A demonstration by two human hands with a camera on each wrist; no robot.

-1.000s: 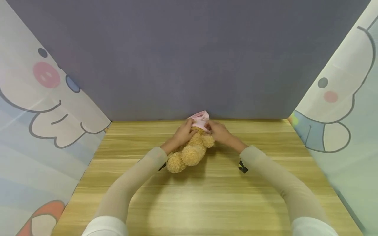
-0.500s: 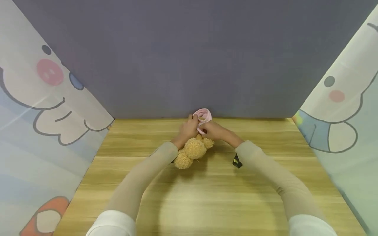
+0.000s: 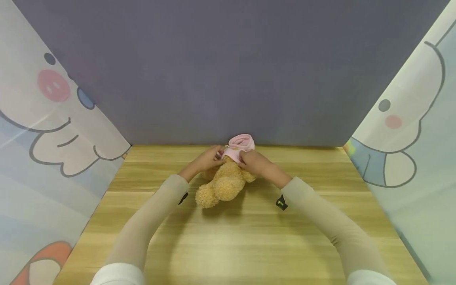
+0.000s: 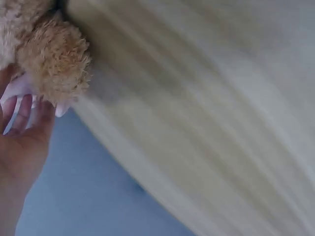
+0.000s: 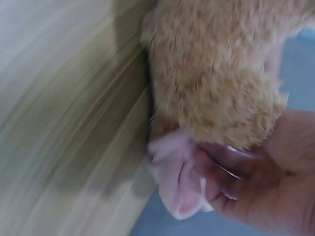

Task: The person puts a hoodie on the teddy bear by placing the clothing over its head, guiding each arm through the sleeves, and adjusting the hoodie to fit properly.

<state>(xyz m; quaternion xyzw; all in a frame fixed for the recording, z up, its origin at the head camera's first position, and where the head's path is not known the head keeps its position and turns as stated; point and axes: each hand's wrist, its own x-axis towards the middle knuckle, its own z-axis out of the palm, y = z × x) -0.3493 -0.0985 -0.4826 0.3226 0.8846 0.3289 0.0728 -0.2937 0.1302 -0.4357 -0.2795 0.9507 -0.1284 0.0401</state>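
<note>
A curly, golden-brown plush toy (image 3: 228, 174) lies on the table with its rounded limbs toward me. A small pink toy garment (image 3: 242, 141) covers its far end, with a loop-like opening at the top; any head of the toy is hidden. My left hand (image 3: 208, 159) holds the garment's left edge between thumb and fingers, beside the plush body. In the left wrist view, pink cloth shows between the fingers. My right hand (image 3: 257, 163) pinches the garment's right edge. The right wrist view shows bunched pink cloth (image 5: 179, 177) at those fingertips, below a furry limb (image 5: 231, 105).
The wood-grain table (image 3: 228, 245) ends at a grey back panel (image 3: 231, 71) right behind the garment. Cartoon-printed panels stand at the left (image 3: 32, 130) and right (image 3: 409, 158). Black wrist-worn parts hang beneath both sleeves.
The garment's opening turned up and widened, then spread lower over the toy. My left hand shifted left to the garment's edge. The toy's limbs swung slightly left.
</note>
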